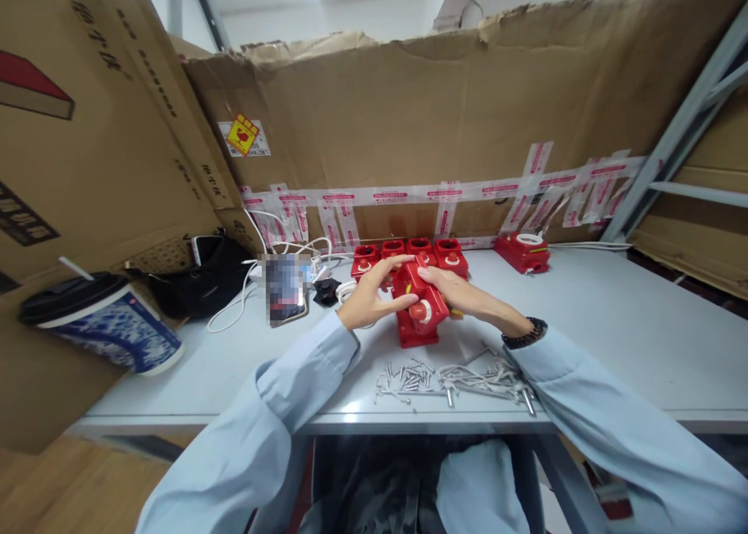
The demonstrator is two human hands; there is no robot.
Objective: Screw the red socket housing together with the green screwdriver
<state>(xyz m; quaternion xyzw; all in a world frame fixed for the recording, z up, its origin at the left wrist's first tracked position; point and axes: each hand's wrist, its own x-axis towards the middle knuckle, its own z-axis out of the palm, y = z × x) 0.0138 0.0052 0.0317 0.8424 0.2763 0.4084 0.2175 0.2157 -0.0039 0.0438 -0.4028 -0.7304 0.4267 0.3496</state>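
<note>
Between my two hands is a red housing (pixel 431 298) with a round red knob set in a white ring, tilted over another red piece (pixel 416 337) that stands on the table. My left hand (pixel 374 294) grips its left side, thumb below and fingers over the top. From the right, my right hand (pixel 459 291) holds the upper edge, its far fingers partly hidden behind the housing. Just in front lie a pile of small screws (pixel 412 376) and a bundle of white cords (pixel 485 378) with metal rods.
Several red housings (pixel 393 247) stand in a row behind my hands. Another red unit (pixel 524 253) sits at the back right. To the left are a phone (pixel 286 288), white cables (pixel 234 304), a black bag (pixel 192 284) and a lidded cup (pixel 117 327). Cardboard (pixel 409 121) walls the back.
</note>
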